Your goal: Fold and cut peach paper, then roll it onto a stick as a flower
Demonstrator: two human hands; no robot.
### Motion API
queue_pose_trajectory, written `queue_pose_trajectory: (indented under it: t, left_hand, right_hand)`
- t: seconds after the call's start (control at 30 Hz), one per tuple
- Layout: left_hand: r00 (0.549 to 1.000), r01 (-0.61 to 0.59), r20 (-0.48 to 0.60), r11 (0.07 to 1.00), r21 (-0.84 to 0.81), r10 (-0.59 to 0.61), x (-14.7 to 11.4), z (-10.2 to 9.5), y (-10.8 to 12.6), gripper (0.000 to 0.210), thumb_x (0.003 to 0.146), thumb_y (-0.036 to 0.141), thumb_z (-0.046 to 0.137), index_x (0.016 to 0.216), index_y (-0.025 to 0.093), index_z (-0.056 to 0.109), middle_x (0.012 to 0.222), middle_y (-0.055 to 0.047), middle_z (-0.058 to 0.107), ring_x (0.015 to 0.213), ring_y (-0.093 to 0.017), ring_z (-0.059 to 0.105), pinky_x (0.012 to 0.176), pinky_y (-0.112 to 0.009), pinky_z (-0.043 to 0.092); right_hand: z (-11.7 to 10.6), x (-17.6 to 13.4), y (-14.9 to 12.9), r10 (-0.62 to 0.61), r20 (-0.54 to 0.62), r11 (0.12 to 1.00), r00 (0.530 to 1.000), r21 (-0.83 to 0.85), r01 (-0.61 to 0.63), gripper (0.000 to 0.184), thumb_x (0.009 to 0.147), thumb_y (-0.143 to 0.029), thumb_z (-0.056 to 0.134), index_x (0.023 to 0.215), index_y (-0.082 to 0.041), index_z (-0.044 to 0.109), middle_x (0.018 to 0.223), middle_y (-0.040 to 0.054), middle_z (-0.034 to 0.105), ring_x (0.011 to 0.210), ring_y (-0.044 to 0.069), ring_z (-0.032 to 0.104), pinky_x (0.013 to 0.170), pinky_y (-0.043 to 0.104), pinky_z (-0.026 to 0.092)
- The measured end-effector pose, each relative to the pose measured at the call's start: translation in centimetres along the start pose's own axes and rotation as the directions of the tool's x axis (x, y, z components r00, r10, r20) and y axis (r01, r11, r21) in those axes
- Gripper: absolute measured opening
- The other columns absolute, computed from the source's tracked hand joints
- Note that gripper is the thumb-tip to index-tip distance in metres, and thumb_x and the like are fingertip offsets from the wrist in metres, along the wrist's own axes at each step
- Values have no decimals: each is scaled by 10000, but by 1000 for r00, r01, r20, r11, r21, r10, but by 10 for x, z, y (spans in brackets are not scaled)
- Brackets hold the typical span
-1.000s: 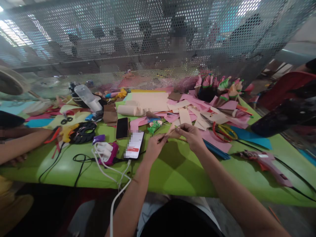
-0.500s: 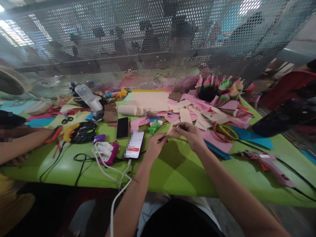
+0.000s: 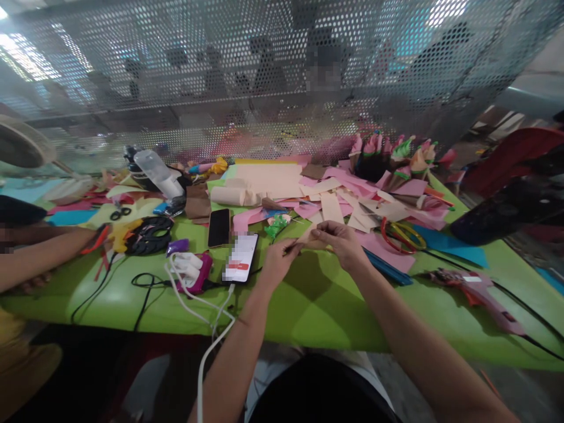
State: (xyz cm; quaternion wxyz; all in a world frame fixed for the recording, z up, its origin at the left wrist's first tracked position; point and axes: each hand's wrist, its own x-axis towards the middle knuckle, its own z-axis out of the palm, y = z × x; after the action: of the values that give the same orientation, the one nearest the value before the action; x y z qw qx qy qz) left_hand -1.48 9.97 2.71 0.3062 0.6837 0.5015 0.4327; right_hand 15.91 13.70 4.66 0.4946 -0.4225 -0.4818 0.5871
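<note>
Both hands pinch a small piece of cream paper [image 3: 309,236] above the green table [image 3: 326,317]. My left hand [image 3: 279,258] has its fingers closed at the paper's left end. At the other end, my right hand [image 3: 338,239] grips it between thumb and fingers. Just beyond the hands lies a green crinkled piece [image 3: 278,223], its kind unclear, with a thin stick beside it. A lit phone [image 3: 241,258] on a white cable rests left of my left hand. Cream and pink paper strips [image 3: 331,207] spread behind my right hand.
To the right are scissors [image 3: 392,235] with red and yellow handles, a pink glue gun [image 3: 480,294] with its cord, and a dark bottle [image 3: 502,211]. A magenta power strip [image 3: 201,271] with cables sits at left. Another person's arm [image 3: 53,252] rests on the table. A perforated metal panel [image 3: 264,88] stands behind.
My hands have shifted slightly, and the cream paper now lies flatter between them. My right fingers have dropped a little. The things on the table look unmoved.
</note>
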Motion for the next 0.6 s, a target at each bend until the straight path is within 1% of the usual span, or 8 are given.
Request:
queue_pose_trajectory:
  t: [0.1, 0.23, 0.3, 0.5, 0.6]
  left_hand:
    - [1000, -1, 16, 1000, 14, 1, 0, 1, 0, 280, 924, 361, 567, 847, 159, 747, 763, -50, 720, 718, -183, 645, 670, -272, 483]
    - [999, 1, 51, 1000, 27, -2, 0, 1, -1, 294, 930, 375, 556, 869, 157, 744, 791, -59, 725, 742, -186, 648, 702, -283, 490]
    - [998, 13, 57, 1000, 22, -14, -1, 1, -1, 316, 935, 400, 545, 887, 157, 741, 788, -59, 725, 743, -190, 648, 704, -287, 494]
    - [999, 20, 44, 1000, -23, -19, -1, 0, -2, 354, 930, 446, 547, 866, 155, 739, 807, -64, 730, 753, -195, 654, 717, -293, 510]
    - [999, 21, 32, 999, -37, -20, -1, 1, -2, 344, 931, 438, 551, 883, 158, 745, 800, -60, 731, 742, -192, 655, 705, -288, 509]
  right_hand:
    - [0, -1, -1, 2, -8, 1000, 1000, -24, -2, 433, 530, -553, 849, 650, -190, 645, 599, -16, 576, 560, 116, 467, 536, 258, 348]
    - [0, 0, 1, -8, -68, 998, 998, -56, 4, 448, 494, -543, 871, 602, -190, 618, 563, -20, 561, 533, 108, 446, 513, 255, 338]
    - [-1, 1, 2, -16, -72, 998, 997, -56, 12, 442, 492, -543, 872, 612, -191, 634, 581, -14, 579, 543, 114, 467, 525, 261, 362]
    - [-1, 1, 3, -23, -15, 999, 1000, -49, 23, 450, 532, -581, 842, 702, -192, 692, 690, 33, 670, 629, 166, 571, 600, 304, 446]
    - [-1, 1, 3, -18, -20, 999, 1000, -44, 18, 469, 536, -596, 839, 720, -186, 705, 700, 36, 677, 635, 162, 569, 602, 298, 446]
